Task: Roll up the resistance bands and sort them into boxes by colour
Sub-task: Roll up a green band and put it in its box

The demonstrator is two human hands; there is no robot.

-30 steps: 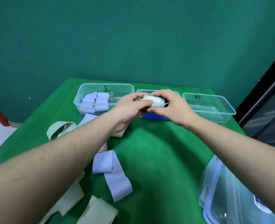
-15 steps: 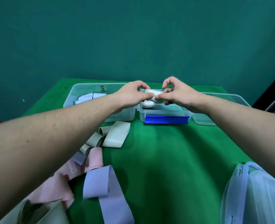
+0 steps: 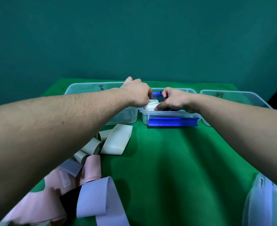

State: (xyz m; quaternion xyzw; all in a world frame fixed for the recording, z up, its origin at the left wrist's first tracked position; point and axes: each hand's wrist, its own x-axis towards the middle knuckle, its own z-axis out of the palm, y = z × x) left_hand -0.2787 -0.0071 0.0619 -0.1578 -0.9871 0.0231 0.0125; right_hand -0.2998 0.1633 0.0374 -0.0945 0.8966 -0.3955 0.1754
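Both hands have dropped since half a second ago: then they held the pale roll up above the middle box, and now they reach down into it. Left hand (image 3: 137,93) hangs knuckles-up over the near left corner of the middle box (image 3: 170,115), its fingers curled downward at the white rolls (image 3: 152,105) inside; whether its grip has hold of one cannot be told, since the fingertips are hidden behind the hand. Right hand (image 3: 173,99) sits just beside it, fingers angled down and left into the same box, tips at or on the rolls; its grip too is unclear. The rolls lie in the left end of that box, long axis running roughly left to right.

A blue clip (image 3: 172,121) runs along the box's near wall, and a second blue clip (image 3: 157,94) shows at the far side between the two hands. To the left stands the left box (image 3: 85,88), touching or nearly touching the middle one, mostly hidden by the left forearm. To the right is the right box (image 3: 242,98), with a handwritten mark on its far wall.

On the green bench (image 3: 175,160), nearer and left, loose bands lie flat: beige bands (image 3: 116,141) just near of the left box, a pink band (image 3: 92,168) nearer still, and a lilac band (image 3: 95,198) at the near edge, overlapping one another. Clear lids (image 3: 268,204) rest at the near right corner.
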